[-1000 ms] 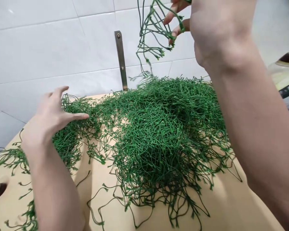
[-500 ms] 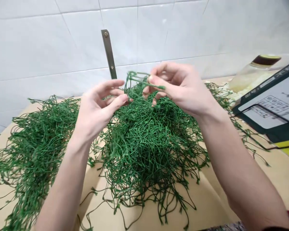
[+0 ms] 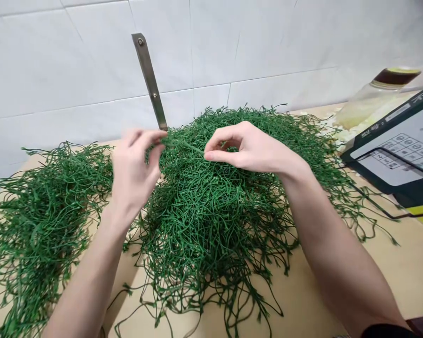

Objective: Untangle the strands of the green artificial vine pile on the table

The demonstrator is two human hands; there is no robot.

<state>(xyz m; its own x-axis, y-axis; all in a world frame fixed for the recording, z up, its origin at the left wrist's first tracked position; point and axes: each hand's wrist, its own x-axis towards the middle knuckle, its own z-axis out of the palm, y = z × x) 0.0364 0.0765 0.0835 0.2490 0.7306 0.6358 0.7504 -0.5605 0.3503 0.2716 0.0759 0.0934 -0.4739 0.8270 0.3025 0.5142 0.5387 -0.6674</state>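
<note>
A thin green strand (image 3: 187, 145) is stretched between my two hands, above a big tangled heap of similar green strands (image 3: 211, 206) with small knobby ends. My left hand (image 3: 136, 164) pinches its left end between thumb and fingers, slightly smeared by motion. My right hand (image 3: 245, 145) grips the other end between thumb and index finger. Whether it is one strand or a few together, I cannot tell. Another pile of green strands (image 3: 52, 216) lies left of my left forearm.
An upright metal strip (image 3: 148, 77) with screws stands behind the heap, before the white tiled wall (image 3: 211, 42). On the right are a clear container with a brown-and-yellow lid (image 3: 396, 77), a dark printed box (image 3: 395, 141) and a black wire frame (image 3: 370, 204). Everything rests on a light wooden table (image 3: 380, 263).
My hands have moved lower and farther apart, drawing the green strands that were looped between them into a straighter line. The view has shifted slightly.
</note>
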